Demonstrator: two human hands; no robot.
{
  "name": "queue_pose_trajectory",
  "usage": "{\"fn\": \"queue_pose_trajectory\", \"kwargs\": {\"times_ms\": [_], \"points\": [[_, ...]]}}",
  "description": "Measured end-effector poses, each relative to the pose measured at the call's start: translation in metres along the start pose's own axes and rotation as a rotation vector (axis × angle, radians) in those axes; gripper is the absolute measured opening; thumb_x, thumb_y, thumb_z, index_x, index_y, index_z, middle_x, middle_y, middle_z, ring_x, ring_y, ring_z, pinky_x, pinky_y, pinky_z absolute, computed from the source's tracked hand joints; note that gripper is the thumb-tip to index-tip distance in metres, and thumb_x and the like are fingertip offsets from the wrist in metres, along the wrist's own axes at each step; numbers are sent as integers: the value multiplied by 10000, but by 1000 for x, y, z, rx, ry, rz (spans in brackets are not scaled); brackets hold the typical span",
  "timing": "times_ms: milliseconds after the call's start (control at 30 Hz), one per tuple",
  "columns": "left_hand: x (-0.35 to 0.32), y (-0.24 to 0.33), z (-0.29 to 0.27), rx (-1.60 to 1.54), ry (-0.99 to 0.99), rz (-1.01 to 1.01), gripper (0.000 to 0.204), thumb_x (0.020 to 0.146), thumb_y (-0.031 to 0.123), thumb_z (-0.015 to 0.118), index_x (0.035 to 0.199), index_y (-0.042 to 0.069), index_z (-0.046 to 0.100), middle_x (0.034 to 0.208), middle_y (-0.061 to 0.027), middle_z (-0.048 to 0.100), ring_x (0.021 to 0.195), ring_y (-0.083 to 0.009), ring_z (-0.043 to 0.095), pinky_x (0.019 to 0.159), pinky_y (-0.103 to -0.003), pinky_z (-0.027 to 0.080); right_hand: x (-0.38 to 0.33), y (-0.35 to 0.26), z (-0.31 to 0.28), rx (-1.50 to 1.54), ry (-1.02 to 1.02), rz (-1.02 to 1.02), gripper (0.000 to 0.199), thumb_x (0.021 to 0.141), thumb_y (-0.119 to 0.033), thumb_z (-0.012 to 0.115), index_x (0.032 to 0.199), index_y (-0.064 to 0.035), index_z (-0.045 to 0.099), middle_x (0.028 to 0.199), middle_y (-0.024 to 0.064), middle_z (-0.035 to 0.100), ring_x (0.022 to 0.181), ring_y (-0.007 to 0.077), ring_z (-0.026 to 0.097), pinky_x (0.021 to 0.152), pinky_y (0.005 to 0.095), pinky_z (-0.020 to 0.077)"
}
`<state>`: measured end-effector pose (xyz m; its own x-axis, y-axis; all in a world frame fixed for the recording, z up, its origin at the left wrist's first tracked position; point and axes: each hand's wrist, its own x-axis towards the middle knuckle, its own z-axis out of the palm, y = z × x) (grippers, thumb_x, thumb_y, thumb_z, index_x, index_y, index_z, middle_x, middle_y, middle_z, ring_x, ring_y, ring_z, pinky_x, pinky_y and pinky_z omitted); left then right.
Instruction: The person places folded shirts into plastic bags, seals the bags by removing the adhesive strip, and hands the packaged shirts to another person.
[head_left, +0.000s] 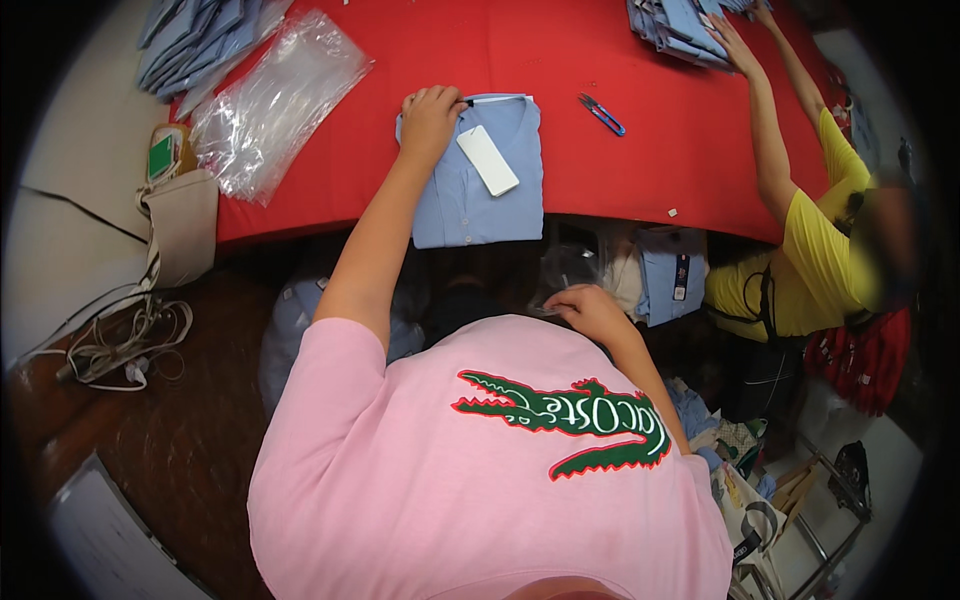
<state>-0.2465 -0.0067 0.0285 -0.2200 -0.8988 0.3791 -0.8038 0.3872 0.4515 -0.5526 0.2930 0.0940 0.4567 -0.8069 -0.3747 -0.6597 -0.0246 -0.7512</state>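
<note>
Blue snips (608, 120) right of left hand (432, 115); white cable tangle (135, 340) below and well left of it; yellow-shirted co-worker (812, 270) well right of right hand (592, 310).

Visible are the wearer's two hands (430, 120) (594, 310), one single-laid shirt (452, 208), one white tag (488, 160) and one snipper (604, 117).

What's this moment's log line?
left hand: on folded blue garment, collar end; right hand: at clear plastic; white tag: on garment; snips: on red cloth

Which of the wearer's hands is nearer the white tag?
Left. The left hand touches the folded shirt beside the white tag; the right hand is farther away, near the person's pink top.
</note>
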Motion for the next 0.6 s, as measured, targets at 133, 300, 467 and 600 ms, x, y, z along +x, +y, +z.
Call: {"fn": "queue_pose_trajectory", "kwargs": {"times_ms": [133,300,467,600], "points": [[5,-2,-7,83,-31,15,272,890,294,813,1082,125,720,1021,-69,707,1106,-293,641,1026,-459,455,33,-20,9,-16,-168,-117,225,856,-93,667,1026,-69,812,1011,157,779,1000,375,722,918,467,566],[-51,92,-71,-710,-231,-8,647,790,320,914,1303,59,617,1286,-137,633,1229,-329,610,1118,-449,439,47,-28,-18,3,-92,-193,247,854,-36,655,1039,-79,812,1012,124,776,989,337,692,949,435,546],[-190,142,-95,-499,-602,70,512,838,266,837,1273,79,641,1234,-129,711,1163,-303,687,1186,-531,400,48,1,-24,396,-31,51,257,893,0,612,1055,-38,807,937,65,777,832,141,675,789,307,534],[-242,107,-62,-180,-625,-46,155,934,158,696,1071,98,735,1029,-97,779,1055,-273,725,1159,-566,407,61,34,-18,342,-22,130,235,905,-3,616,1045,-21,803,924,51,780,845,94,679,787,273,528]]}}
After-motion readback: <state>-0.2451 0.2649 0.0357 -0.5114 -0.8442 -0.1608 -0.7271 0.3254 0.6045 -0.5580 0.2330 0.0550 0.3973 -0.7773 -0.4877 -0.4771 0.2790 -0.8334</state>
